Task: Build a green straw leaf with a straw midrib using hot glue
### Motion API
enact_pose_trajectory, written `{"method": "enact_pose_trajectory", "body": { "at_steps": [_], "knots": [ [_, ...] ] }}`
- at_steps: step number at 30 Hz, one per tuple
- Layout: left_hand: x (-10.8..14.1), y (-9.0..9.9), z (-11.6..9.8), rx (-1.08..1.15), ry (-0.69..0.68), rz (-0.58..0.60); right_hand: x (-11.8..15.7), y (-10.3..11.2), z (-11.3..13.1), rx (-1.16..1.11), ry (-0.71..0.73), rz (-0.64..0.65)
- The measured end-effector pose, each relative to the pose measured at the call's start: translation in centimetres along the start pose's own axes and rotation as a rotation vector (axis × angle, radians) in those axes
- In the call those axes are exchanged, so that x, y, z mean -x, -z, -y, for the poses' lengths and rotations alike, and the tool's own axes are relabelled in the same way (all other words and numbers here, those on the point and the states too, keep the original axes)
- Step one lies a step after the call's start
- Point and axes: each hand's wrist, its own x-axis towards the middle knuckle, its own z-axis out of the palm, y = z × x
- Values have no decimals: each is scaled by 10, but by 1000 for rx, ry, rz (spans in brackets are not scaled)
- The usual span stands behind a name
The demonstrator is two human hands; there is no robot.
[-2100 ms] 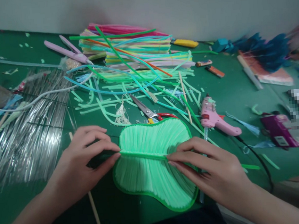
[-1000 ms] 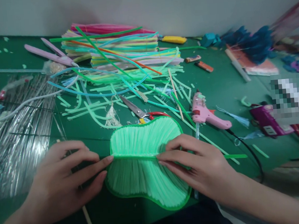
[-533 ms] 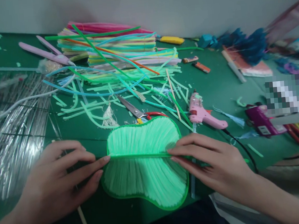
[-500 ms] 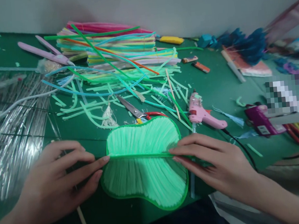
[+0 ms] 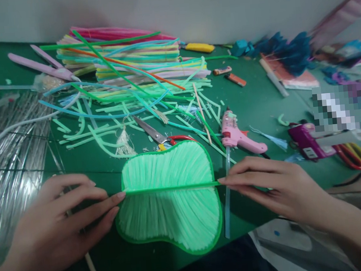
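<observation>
A light-green piece made of pipe cleaners (image 5: 171, 216), lobed and edged in darker green, lies in front of me. Across its middle runs a straight green pipe cleaner (image 5: 172, 188). My left hand (image 5: 76, 216) has its fingertips closed at the strip's left end, by the edge of the piece. Just past the right edge, my right hand (image 5: 263, 183) pinches the other end between thumb and fingers. Red-handled scissors (image 5: 155, 131) lie behind the piece. A pink glue gun (image 5: 239, 134) rests near my right hand, its clear glue stick (image 5: 227, 207) pointing toward me.
Bundles of coloured pipe cleaners (image 5: 123, 60) and cut green pieces lie at the back. Silver tinsel strands (image 5: 16, 175) cover the left side, near lilac scissors (image 5: 40, 67). A purple device (image 5: 307, 141) and a blue feathery bunch (image 5: 293, 54) are on the right.
My right hand has slid right along the green pipe cleaner, from over the piece to beyond its edge. The left hand keeps its place at the left end. The view has shifted slightly.
</observation>
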Motion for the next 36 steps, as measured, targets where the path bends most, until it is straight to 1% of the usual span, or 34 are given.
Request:
{"method": "enact_pose_trajectory", "body": {
  "at_steps": [3, 6, 8, 12, 16, 22, 25, 28, 32, 35, 36],
  "knots": [
    [-2, 0, -3, 69, 108, -36, -1, -2, 0, -18, 6, -11],
    [-4, -2, -3, 129, 199, -6, -1, -4, -1, -32, 8, -7],
    [-4, -4, -1, 136, 203, 34, 0, -4, -2, -39, 6, 7],
    [-3, -8, 3, 150, 154, 61, 2, -3, -3, -54, 6, 33],
    [-4, -9, 2, 200, 216, 45, 0, -2, -3, -56, 9, 29],
    [-4, -6, 4, 194, 159, 91, -2, -2, -3, -59, 0, 35],
    [-3, -7, 2, 221, 184, 71, -2, -2, -3, -79, -10, 30],
    [-2, -9, -1, 242, 260, 53, -3, -2, -3, -95, -16, 26],
    [-2, -10, -3, 257, 254, 56, -3, -3, -3, -92, -7, 23],
    [-2, -7, -2, 247, 241, 70, -3, -3, -4, -93, -10, 23],
    [-2, -5, -1, 249, 255, 78, -3, -3, -4, -92, -15, 25]
  ]
}}
